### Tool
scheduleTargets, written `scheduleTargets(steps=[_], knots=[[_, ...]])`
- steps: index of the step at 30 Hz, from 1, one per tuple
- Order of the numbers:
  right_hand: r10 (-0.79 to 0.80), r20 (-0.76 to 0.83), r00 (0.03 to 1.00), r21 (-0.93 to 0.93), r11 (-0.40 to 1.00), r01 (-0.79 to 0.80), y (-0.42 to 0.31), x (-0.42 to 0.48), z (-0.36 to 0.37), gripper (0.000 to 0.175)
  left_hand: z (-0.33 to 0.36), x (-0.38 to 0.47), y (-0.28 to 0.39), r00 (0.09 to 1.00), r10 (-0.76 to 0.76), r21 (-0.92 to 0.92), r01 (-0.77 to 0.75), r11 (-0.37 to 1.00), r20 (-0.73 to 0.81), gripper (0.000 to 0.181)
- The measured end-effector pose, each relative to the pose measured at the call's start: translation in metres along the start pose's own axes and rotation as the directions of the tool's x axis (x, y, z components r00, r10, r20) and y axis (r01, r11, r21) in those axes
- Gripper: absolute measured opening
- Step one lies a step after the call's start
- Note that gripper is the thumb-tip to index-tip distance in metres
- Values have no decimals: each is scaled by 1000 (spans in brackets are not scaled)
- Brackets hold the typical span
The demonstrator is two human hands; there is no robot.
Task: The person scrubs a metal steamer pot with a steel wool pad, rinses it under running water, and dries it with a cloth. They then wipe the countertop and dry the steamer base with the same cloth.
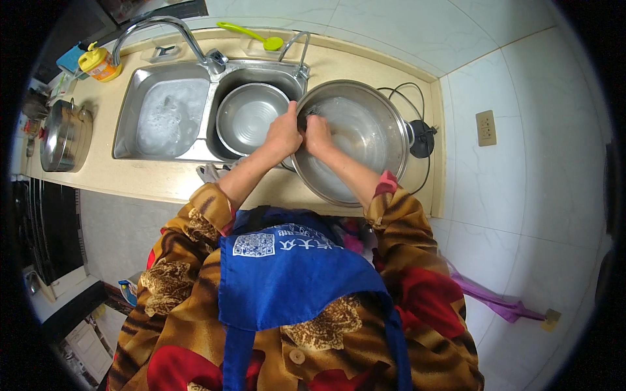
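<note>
A large stainless steel pot [364, 134] sits on the counter to the right of the sink, with a looped handle [409, 134] on its right side. My left hand [284, 133] grips its left rim, thumb pointing away from me. Inside the pot, my right hand [318, 134] is closed around a small dark scourer [313, 111] against the left inner wall. Most of the scourer is hidden by my fingers, so its exact kind is unclear. Just left of my left hand, a stainless steel basin [252, 119] rests in the right sink bowl.
Sudsy water stands in the left sink bowl [171, 117] under a curved faucet [164, 20]. A grey cloth [212, 172] lies at the front. A lidded steamer pot [66, 137], yellow pump bottle [100, 63], green brush [271, 43] and black corded base [421, 139] stand around.
</note>
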State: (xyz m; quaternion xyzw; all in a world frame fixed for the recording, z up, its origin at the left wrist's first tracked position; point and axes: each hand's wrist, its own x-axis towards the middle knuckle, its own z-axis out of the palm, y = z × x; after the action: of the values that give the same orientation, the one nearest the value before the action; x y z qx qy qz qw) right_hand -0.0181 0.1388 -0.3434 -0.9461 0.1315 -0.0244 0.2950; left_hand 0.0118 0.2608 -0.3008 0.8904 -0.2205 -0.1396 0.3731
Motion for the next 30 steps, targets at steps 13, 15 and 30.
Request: scheduleTargets(steps=[13, 15, 30], knots=[[-562, 605, 564, -61, 674, 736, 33, -89, -86, 19, 0, 0, 1, 998, -60, 78, 57, 995, 31, 61], [-659, 534, 529, -69, 590, 805, 33, -85, -80, 15, -1, 0, 2, 997, -67, 90, 64, 994, 27, 59], [-726, 288, 625, -700, 285, 654, 59, 29, -46, 20, -5, 2, 2, 998, -49, 61, 46, 997, 49, 55]])
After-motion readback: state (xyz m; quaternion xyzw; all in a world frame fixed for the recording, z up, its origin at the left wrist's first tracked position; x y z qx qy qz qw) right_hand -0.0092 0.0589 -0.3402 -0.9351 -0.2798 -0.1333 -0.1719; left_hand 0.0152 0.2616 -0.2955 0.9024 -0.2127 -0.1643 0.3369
